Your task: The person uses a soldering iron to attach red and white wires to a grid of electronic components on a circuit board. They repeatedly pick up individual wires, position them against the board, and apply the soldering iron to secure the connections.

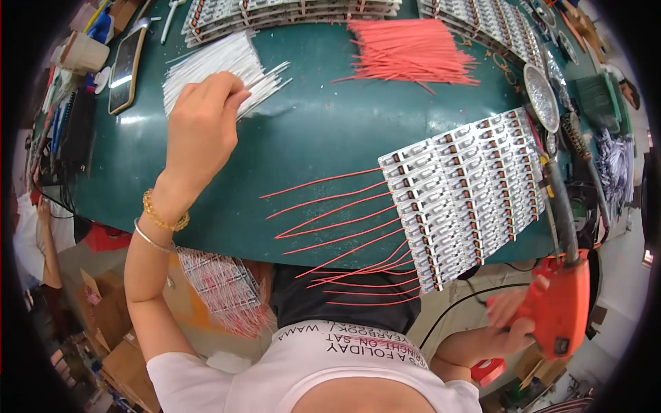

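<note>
Two hands at work over a dark green table (310, 138). Left hand (201, 120) stretched forward, fingers curled together and pinching at the near edge of a pile of white wires (217, 65); pile fanned out directly under and beyond the fingertips, touching them. Gold bead bracelet (164, 213) and thin bangle (148, 237) on that wrist. Right hand (513, 320) down at the lower right, off the table edge, wrapped tight around the orange grip of a soldering gun (561, 303), black barrel rising from it toward the table's right side.

Between the hands, nearer the right one: a panel of small white circuit boards (465, 189) lying tilted on the table, its lower corner hanging past the near edge. Red wires (337, 213) attached along its left side, trailing leftward across the green surface, well apart from the left hand. Loose heap of red wires (413, 51) at the far middle of the table, to the right of the white pile. More board panels (289, 10) stacked along the far edge. Phone (126, 69) lying face up to the left of the white wires, near a pale cup (84, 54). Round metal dish (540, 96) just beyond the panel's far right corner.
</note>
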The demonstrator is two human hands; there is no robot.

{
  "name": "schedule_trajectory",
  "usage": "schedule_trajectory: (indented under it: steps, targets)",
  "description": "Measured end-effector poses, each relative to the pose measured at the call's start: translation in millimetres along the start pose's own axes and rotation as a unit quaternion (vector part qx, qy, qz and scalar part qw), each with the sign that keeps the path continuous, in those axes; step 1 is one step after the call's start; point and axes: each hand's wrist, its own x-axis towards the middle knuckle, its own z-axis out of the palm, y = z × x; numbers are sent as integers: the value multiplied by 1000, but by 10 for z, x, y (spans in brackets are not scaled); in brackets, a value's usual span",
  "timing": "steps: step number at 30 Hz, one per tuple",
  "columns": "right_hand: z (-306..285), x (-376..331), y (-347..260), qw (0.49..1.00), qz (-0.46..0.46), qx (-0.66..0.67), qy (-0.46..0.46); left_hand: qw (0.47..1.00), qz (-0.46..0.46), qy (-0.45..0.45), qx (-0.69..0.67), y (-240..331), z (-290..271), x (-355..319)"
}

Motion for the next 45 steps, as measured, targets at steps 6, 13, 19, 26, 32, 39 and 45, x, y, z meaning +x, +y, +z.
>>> schedule_trajectory:
  steps: [6,13,19,26,32,39,45]
  targets:
    - [489,-401,-21,985,148,50,-74,917,-106,-224,-313,593,-12,-41]
    - [555,-594,105,968,230,-87,-59,934,-76,-230,-263,780,197,-118]
    - [293,-771,290,953,197,-189,-128,945,-48,-208,-248,753,206,-173]
    - [166,-906,397,961,179,-161,-135,947,-33,-198,-249,733,227,-189]
    - [470,-705,279,979,185,-32,-81,949,-27,-193,-249,738,225,-200]
    - [610,-573,157,974,217,-39,-61,950,-26,-193,-245,735,228,-195]
    - [655,-539,99,969,231,-54,-62,949,-24,-200,-244,733,218,-189]
